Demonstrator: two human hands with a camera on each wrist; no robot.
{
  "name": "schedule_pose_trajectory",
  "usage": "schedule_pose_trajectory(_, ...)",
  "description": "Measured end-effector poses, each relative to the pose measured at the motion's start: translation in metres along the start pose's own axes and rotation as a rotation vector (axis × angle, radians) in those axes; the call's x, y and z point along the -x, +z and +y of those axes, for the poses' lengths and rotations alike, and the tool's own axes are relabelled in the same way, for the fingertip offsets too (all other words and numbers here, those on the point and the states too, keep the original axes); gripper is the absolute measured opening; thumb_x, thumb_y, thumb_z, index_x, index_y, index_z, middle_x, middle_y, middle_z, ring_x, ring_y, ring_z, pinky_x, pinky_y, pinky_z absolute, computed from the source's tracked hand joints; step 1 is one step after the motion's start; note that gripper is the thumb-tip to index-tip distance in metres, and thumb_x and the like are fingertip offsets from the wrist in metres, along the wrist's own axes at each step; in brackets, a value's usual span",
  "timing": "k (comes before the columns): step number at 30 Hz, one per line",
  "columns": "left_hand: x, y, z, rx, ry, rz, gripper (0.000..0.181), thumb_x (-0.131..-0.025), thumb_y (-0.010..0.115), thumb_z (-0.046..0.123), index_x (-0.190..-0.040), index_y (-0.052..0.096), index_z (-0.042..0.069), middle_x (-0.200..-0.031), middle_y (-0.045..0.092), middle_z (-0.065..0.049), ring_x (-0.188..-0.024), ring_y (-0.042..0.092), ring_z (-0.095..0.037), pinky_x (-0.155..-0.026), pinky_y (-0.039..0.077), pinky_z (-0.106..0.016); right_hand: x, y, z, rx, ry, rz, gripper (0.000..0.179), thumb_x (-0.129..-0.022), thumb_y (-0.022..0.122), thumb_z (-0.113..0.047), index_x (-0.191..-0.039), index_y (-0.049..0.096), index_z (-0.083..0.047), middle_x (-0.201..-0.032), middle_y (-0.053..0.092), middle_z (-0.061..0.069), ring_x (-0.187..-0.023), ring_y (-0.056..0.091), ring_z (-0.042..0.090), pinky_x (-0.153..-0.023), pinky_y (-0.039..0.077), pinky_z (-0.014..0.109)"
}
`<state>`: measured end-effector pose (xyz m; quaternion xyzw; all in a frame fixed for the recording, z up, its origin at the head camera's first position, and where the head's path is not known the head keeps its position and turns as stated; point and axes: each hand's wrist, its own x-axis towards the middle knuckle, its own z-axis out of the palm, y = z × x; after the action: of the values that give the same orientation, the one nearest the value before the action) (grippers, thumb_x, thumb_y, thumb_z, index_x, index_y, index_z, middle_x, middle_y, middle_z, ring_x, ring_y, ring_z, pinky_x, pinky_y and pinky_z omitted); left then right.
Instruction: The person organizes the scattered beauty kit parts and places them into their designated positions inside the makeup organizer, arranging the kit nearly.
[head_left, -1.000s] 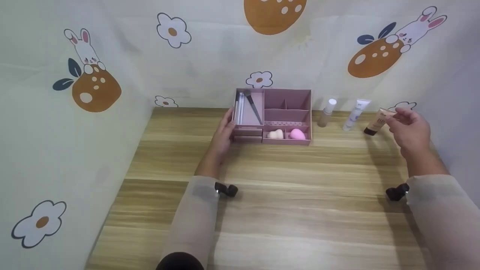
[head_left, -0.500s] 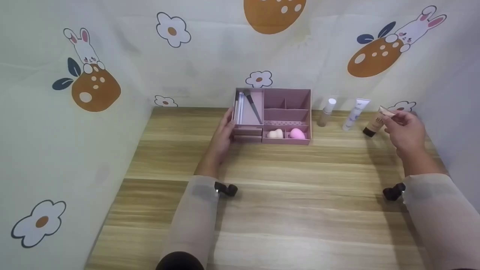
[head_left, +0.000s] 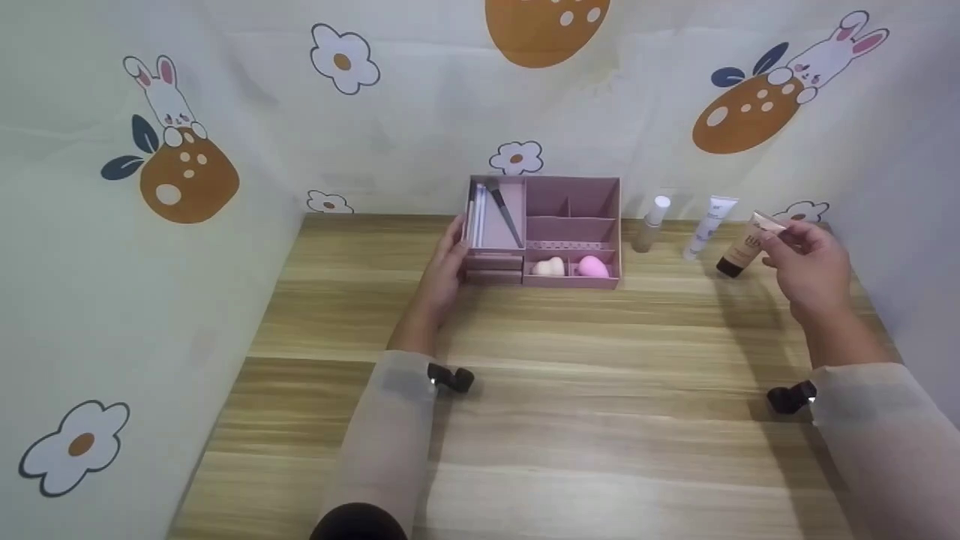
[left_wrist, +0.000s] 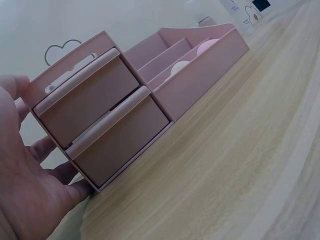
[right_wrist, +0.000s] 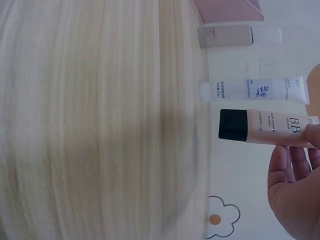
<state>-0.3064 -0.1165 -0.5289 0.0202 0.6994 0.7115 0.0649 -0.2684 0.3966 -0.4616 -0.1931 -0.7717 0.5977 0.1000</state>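
Note:
In the head view my right hand (head_left: 814,266) pinches the upper crimped end of a beige BB cream tube (head_left: 746,246) between thumb and fingers. Its black cap (right_wrist: 233,125) points downward, and the tube appears held just above the table. My left hand (head_left: 442,274) rests against the left side of a pink desktop organizer (head_left: 574,234); in the left wrist view its fingers (left_wrist: 42,147) lie along that side wall, next to two drawers (left_wrist: 120,132). Several makeup brushes (head_left: 501,214) lie in the organizer's top left tray. A cream sponge (head_left: 549,267) and a pink sponge (head_left: 592,267) sit in its front compartments.
Between the organizer and my right hand stand a bottle with a white cap (head_left: 651,225) and a white tube (head_left: 709,229) on its cap. Patterned cloth (head_left: 420,135) hangs behind the wooden table (head_left: 585,390) and along its left side.
My right hand has closed on the BB cream tube, and the tube has shifted slightly left and toward me. The left hand stays at the organizer.

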Motion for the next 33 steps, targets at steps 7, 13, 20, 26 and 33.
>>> schedule_pose_trajectory(7, 0.0, -0.001, -0.001, -0.023, -0.012, -0.001, 0.057, -0.113, 0.041, 0.049, -0.168, 0.028, 0.046, -0.182, 0.015, 0.008, -0.169, 0.015, -0.024, -0.137, 0.023, -0.05, 0.012, 0.006, -0.006, -0.025, -0.041, -0.023, 0.022, -0.099, 0.077, -0.025, -0.116, 0.069, -0.013, -0.106, 0.067, -0.016, -0.1, 0.064, 0.0, -0.078, 0.06, 0.011)
schedule_pose_trajectory(13, 0.0, -0.001, -0.001, -0.029, -0.009, 0.003, 0.054, -0.113, 0.042, 0.05, -0.165, 0.03, 0.051, -0.181, 0.018, 0.008, -0.169, 0.016, -0.024, -0.136, 0.024, -0.051, 0.021, 0.014, -0.008, -0.114, -0.11, -0.051, 0.017, -0.098, 0.078, -0.019, -0.109, 0.07, -0.01, -0.1, 0.069, -0.012, -0.097, 0.067, 0.002, -0.076, 0.06, 0.013)
schedule_pose_trajectory(20, -0.001, -0.002, -0.002, -0.04, -0.019, 0.008, 0.053, -0.112, 0.041, 0.052, -0.164, 0.031, 0.054, -0.181, 0.018, 0.01, -0.169, 0.016, -0.023, -0.136, 0.024, -0.052, 0.03, 0.029, -0.016, -0.076, -0.165, -0.081, 0.025, -0.099, 0.078, -0.02, -0.119, 0.069, -0.007, -0.105, 0.066, -0.006, -0.1, 0.069, 0.004, -0.079, 0.06, 0.014)
schedule_pose_trajectory(26, -0.001, -0.001, -0.002, -0.016, -0.007, 0.001, 0.055, -0.113, 0.041, 0.048, -0.167, 0.03, 0.047, -0.182, 0.017, 0.008, -0.169, 0.014, -0.024, -0.137, 0.022, -0.05, 0.035, 0.047, -0.024, -0.111, -0.17, -0.13, 0.024, -0.098, 0.08, -0.016, -0.117, 0.07, -0.005, -0.104, 0.07, -0.008, -0.097, 0.068, 0.006, -0.08, 0.061, 0.015)
schedule_pose_trajectory(33, -0.001, 0.0, -0.002, 0.025, 0.022, -0.007, 0.052, -0.113, 0.043, 0.043, -0.165, 0.035, 0.048, -0.182, 0.019, 0.003, -0.169, 0.016, -0.025, -0.137, 0.021, -0.05, 0.038, 0.073, -0.033, -0.193, -0.213, -0.182, 0.023, -0.095, 0.082, -0.011, -0.115, 0.073, -0.005, -0.1, 0.072, -0.005, -0.094, 0.066, 0.01, -0.079, 0.061, 0.015)
